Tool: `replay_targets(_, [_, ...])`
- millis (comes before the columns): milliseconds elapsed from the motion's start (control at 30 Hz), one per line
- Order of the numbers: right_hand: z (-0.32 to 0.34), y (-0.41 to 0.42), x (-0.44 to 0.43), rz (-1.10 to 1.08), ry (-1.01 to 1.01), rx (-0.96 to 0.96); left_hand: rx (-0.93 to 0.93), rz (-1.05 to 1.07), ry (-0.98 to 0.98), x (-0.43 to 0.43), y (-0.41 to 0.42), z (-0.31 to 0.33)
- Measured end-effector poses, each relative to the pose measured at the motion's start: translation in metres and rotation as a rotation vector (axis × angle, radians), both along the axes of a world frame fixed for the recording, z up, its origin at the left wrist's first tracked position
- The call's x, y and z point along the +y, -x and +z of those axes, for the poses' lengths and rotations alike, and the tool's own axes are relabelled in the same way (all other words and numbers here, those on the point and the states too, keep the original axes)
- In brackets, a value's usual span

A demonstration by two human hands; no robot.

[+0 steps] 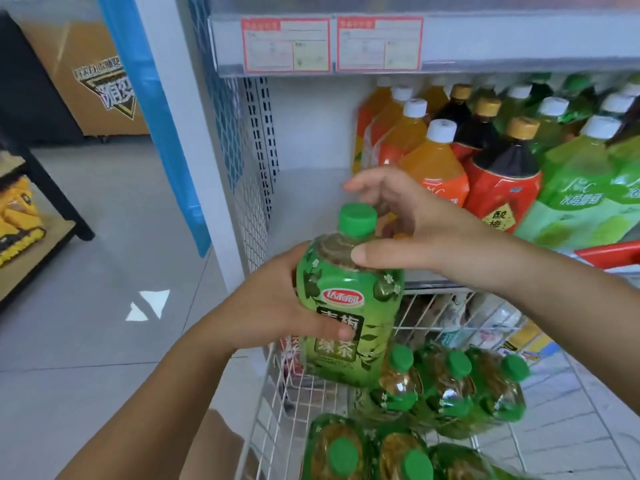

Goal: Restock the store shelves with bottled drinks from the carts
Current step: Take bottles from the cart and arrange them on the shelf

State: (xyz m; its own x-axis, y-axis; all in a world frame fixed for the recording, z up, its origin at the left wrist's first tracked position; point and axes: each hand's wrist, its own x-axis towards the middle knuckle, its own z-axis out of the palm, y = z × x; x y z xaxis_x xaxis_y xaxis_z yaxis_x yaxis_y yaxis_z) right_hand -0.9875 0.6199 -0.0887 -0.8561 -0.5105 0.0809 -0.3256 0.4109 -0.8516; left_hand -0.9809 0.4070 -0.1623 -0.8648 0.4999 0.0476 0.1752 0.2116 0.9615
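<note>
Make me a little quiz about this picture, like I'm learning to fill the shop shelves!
1. True or false: the held bottle has a white cap.
2. Which hand grips its label? A: left hand. B: right hand.
3. Fill in: more green-capped bottles wait in the wire ___.
Key: 1 false, its cap is green. 2 A; the right hand holds it up near the neck. 3 cart.
</note>
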Motion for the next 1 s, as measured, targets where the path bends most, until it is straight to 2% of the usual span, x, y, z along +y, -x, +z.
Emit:
replay_targets(67, [-0.012, -0.005, 0.008, -0.003, -0.097, -0.098, 0.059, 0.092, -0.050, 0.000, 0.002, 0.011])
replay_targets(133, [-0.032, -0.014, 0.002, -0.039, -0.121, -0.104, 0.134, 0.171, -0.064, 0.001, 0.007, 0.027])
replay_targets(267, [-0.049, 0.004, -0.014, -0.259, 0.119, 0.106, 0.240, 0.251, -0.002, 0.003, 0.023, 0.057])
replay_targets(367, [-0.046, 0.036, -0.024, -0.280, 0.251, 0.191, 0.342, 0.322, 0.081, -0.002, 0.033, 0.065])
replay_targets(433, [-0.049, 0.059, -0.034, -0.288, 0.299, 0.222, 0.440, 0.526, 0.059, -0.009, 0.029, 0.063])
replay_targets(567, [-0.067, 0.100, -0.051, -0.293, 0.290, 0.241, 0.750, 0.957, 0.115, -0.029, 0.025, 0.043])
replay_targets(700, [-0.091, 0.130, -0.069, -0.307, 0.291, 0.199, 0.762, 1.176, 0.212, -0.043, 0.038, 0.025])
replay_targets(833, [-0.104, 0.167, -0.084, -0.370, 0.350, 0.135, 0.774, 1.206, 0.272, -0.045, 0.047, 0.018])
replay_targets(1000, [-0.118, 0.220, -0.104, -0.432, 0.392, 0.078, 0.835, 1.184, 0.210, -0.043, 0.054, 0.009])
